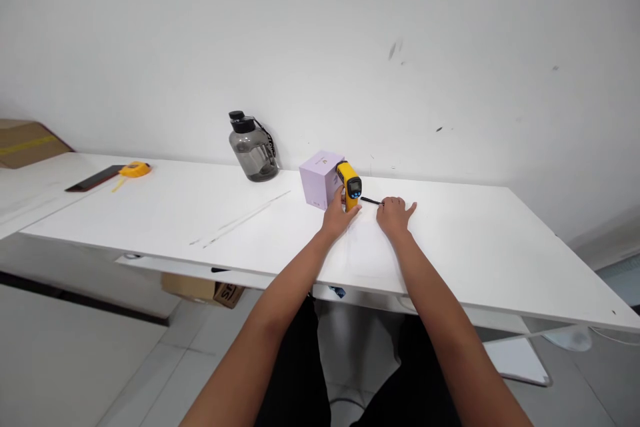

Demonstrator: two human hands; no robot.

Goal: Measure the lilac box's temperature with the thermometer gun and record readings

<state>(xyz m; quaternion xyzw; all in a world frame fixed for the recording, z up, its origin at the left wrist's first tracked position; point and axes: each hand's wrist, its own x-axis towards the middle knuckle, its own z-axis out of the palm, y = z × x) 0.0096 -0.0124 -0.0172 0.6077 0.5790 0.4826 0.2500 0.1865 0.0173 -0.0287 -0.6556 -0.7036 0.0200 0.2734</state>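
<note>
The white desk point(465, 247) runs along the wall and carries everything being handled, its bare front leaving both forearms room to reach in. Farther back and to the left, the big grey bottle point(253, 152) stands upright near the wall, well apart from the hands and so out of their way. The light purple box point(313, 180) sits nearer the hands, just left of the yellow thermometer gun point(352, 177); whether the two touch cannot be made out. The left hand point(335, 220) is closed around the gun's handle, thumb on the near side, a grip that probably serves to keep it upright with its small screen turned toward the person. The gun thus rises from that hand, its head above the fingers. The right hand point(394, 217) rests low on the desk, to the right of the gun, fingers curled over the near end of the thin black pen point(371, 201), perhaps to steady it; whether they pinch it or merely cover it, I cannot tell. The pen's exposed length points left, toward the gun.
</note>
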